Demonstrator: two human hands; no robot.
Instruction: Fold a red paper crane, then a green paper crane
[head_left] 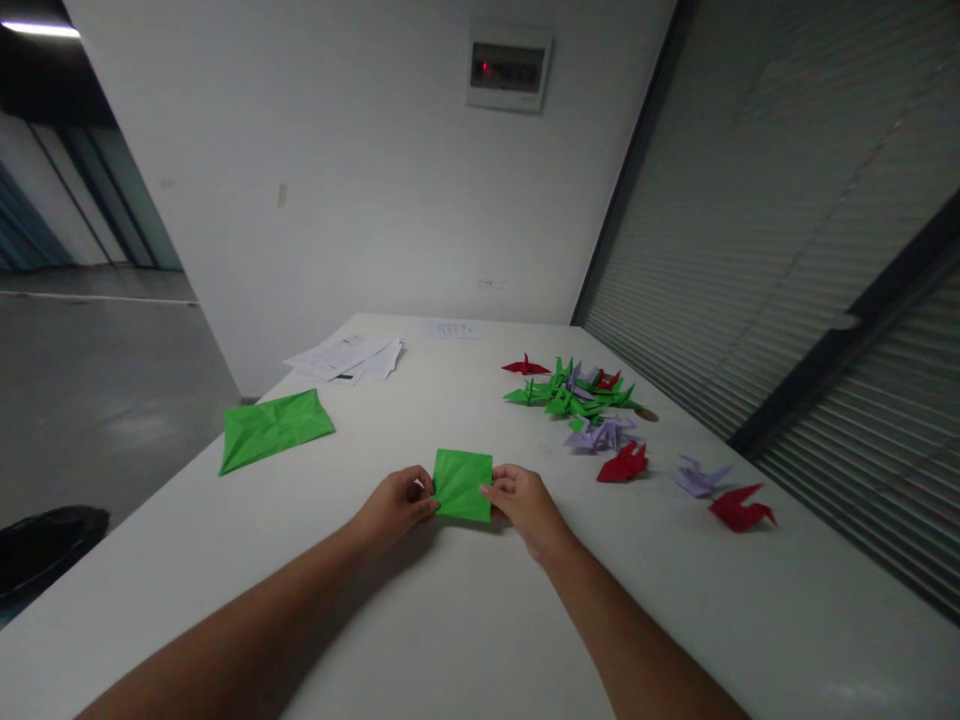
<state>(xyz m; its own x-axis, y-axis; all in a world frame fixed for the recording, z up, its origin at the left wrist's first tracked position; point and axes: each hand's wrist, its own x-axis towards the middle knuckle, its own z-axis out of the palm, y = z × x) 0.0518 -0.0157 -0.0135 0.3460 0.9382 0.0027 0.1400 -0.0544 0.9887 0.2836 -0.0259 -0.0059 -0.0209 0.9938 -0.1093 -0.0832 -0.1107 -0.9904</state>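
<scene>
A small folded square of green paper point(463, 484) with fan-like creases is held between my two hands, at the middle of the white table point(360, 620). My left hand point(400, 505) pinches its left edge near the lower corner. On the opposite side my right hand point(520, 500) grips the right edge, thumb on top and fingers partly behind it. Off to the left lies a larger creased sheet of green paper point(276, 430). A pile of folded paper cranes point(571, 392), mostly green with some purple and red, sits at the right.
Nearer on the right are a red crane point(624, 462), a purple crane point(701, 477) and another red crane point(741, 508). Printed sheets point(349, 357) lie at the back left. Window blinds point(787, 220) border the table's right side. A black bin point(49, 555) stands beyond the left edge.
</scene>
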